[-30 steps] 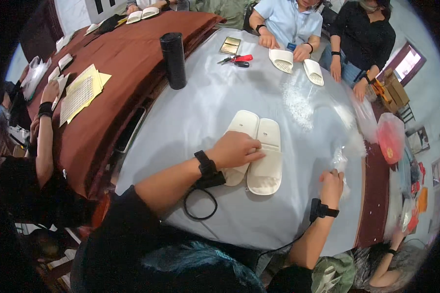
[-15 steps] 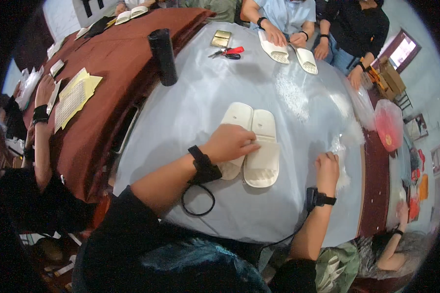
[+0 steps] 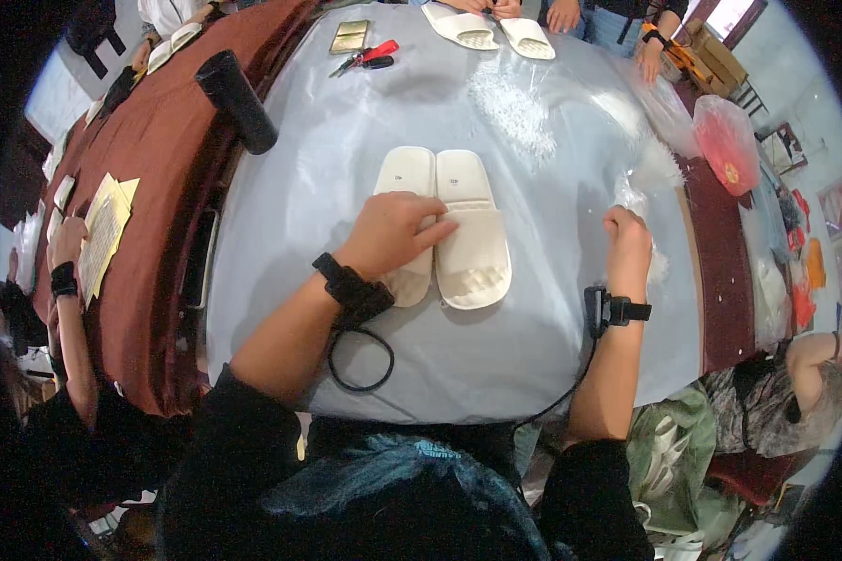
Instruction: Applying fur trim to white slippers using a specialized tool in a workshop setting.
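A pair of cream slide slippers lies side by side on the grey-covered table, toes toward me. My left hand (image 3: 398, 232) rests over the strap of the left slipper (image 3: 405, 173) and hides much of it. Its thumb and forefinger are a little apart and reach to the inner edge of the right slipper (image 3: 473, 252). To the right, my right hand (image 3: 629, 241) has its fingers curled in beside a clear plastic bag (image 3: 631, 196). What those fingers hold, if anything, is hidden.
Loose white plastic bits (image 3: 519, 112) are strewn past the slippers. Keys (image 3: 370, 56), a gold case (image 3: 350, 37) and a black cylinder (image 3: 237, 101) lie farther left. Across the table, a person's hands (image 3: 505, 7) are at another slipper pair. A cable (image 3: 390, 365) loops from my left wrist.
The whole view has shifted, so the table sits higher in it. My left hand stays on the slippers. My right fingers look more curled, still by the plastic bag.
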`<state>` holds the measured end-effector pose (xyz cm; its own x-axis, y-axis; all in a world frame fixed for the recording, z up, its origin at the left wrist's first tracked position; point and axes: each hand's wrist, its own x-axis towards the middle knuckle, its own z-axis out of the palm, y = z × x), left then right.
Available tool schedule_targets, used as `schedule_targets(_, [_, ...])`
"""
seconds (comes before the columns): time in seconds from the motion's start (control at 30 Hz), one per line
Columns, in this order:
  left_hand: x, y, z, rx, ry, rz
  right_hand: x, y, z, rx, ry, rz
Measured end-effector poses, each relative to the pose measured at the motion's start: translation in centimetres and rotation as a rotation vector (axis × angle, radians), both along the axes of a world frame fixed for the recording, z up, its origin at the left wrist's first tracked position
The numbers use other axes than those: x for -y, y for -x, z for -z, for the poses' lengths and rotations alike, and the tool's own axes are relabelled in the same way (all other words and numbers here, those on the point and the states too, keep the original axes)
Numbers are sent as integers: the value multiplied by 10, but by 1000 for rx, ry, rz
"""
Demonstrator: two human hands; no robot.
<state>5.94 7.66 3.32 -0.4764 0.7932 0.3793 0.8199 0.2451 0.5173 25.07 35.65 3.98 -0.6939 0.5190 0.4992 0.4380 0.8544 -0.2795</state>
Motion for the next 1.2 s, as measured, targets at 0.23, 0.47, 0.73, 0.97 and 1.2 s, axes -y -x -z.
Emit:
schedule_targets(0.23, [-1, -1, -4, -21, -19, 11, -3, 2, 1, -87, 84, -9])
schedule_targets(0.47, [1, 0, -1, -34, -11, -5, 51, 16, -21, -327, 129, -445])
schedule_targets(0.73, [2, 0, -1, -23, 44, -24, 178, 4, -39, -256, -3, -1321])
schedule_targets(0.97, [3, -18, -44, -271, -136, 82, 158, 10, -23, -430, 186, -915])
schedule_targets(1.2, [32, -52, -88, 178, -137, 382, 155, 11, -25, -483, 557, -640])
